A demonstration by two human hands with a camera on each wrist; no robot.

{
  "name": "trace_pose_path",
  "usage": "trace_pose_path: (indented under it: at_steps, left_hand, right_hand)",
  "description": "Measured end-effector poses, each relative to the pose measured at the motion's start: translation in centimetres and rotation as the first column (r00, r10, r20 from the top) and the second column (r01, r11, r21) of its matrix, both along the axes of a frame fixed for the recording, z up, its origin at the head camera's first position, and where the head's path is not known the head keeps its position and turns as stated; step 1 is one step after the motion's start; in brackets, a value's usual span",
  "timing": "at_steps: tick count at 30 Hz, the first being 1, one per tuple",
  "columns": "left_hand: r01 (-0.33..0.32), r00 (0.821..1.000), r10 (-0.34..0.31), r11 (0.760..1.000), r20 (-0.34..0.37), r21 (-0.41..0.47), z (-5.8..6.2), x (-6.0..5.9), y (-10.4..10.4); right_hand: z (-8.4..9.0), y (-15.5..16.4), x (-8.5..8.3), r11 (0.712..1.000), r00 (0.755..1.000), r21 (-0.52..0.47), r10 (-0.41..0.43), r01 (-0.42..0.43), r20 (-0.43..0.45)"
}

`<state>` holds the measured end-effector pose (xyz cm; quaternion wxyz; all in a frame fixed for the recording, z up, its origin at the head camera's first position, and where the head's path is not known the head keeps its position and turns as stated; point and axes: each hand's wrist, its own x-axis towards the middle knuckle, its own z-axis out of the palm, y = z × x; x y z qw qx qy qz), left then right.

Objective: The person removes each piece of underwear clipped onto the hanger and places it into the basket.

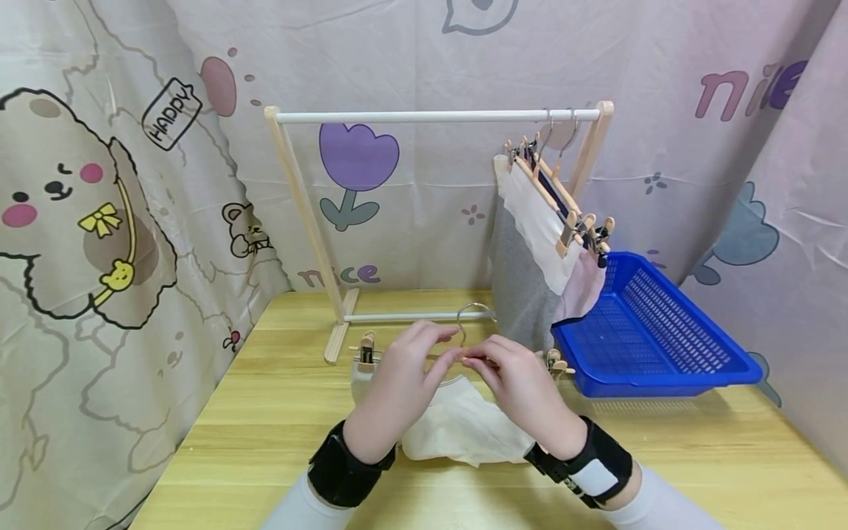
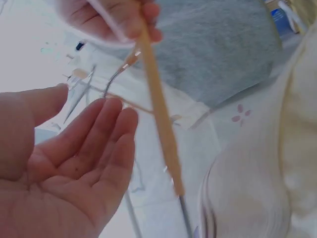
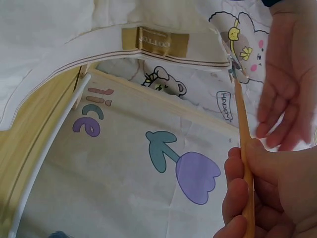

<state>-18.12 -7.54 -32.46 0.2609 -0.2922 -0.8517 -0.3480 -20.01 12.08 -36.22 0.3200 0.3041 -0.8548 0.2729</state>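
A cream garment [image 1: 464, 430] lies on the wooden table [image 1: 278, 412], with a wooden clip hanger [image 1: 366, 353] across its top. The hanger's metal hook [image 1: 473, 313] points toward the rack. My right hand [image 1: 523, 383] grips the hanger's bar [image 3: 245, 173], fingers curled round it. Beside the bar my left hand [image 1: 404, 375] is held with its palm [image 2: 74, 163] flat and fingers straight, holding nothing. The garment's waistband and tan label [image 3: 155, 43] show in the right wrist view. Most of the bar is hidden behind both hands in the head view.
A small wooden rack with a white rail [image 1: 437, 116] stands at the back of the table. Several garments on clip hangers [image 1: 536, 243] hang at its right end. A blue plastic basket [image 1: 652, 331] sits to the right. Cartoon-print curtains surround the table.
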Motion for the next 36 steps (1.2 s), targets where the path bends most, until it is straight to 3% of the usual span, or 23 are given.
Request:
trace_pose_path:
  at_steps: [4,8,11,15,19,24,28,36]
  left_hand:
    - [-0.034,0.988,0.045,0.996,-0.146,0.082,0.7,0.2,-0.7]
    - [-0.106,0.974,0.141,0.975,-0.176,0.195,1.4,0.0,-1.7]
    - [-0.174,0.974,0.205,0.952,-0.101,0.252,1.8,-0.3,-2.6]
    - [-0.239,0.971,0.225,0.936,0.082,0.259,1.9,-1.0,-3.8]
    - [-0.246,0.951,0.183,0.936,0.25,0.252,2.0,-1.9,-4.7]
    - [-0.221,0.915,0.109,0.94,0.389,0.258,2.3,-2.3,-5.3]
    - [-0.194,0.896,0.06,0.944,0.44,0.267,2.4,-2.3,-5.5]
    - [-0.168,0.885,0.023,0.947,0.465,0.275,2.5,-2.5,-5.8]
  right_hand:
    - [0.0,0.3,0.0,0.999,0.999,-0.027,-0.017,0.018,0.034]
    - [0.0,0.5,0.1,0.998,0.998,-0.06,-0.028,0.032,0.06]
    - [-0.2,0.7,0.1,0.995,0.997,-0.09,-0.026,0.032,0.067]
    - [-0.3,0.8,0.1,0.991,0.998,-0.133,-0.02,0.027,0.059]
    - [-0.4,0.9,0.1,0.985,0.999,-0.171,-0.014,0.022,0.046]
    - [-0.4,0.9,0.0,0.982,1.0,-0.19,-0.015,0.02,0.027]
    - [-0.3,1.1,0.0,0.979,1.0,-0.202,-0.015,0.019,0.022]
    - [-0.5,1.4,0.0,0.977,1.0,-0.214,-0.015,0.016,0.005]
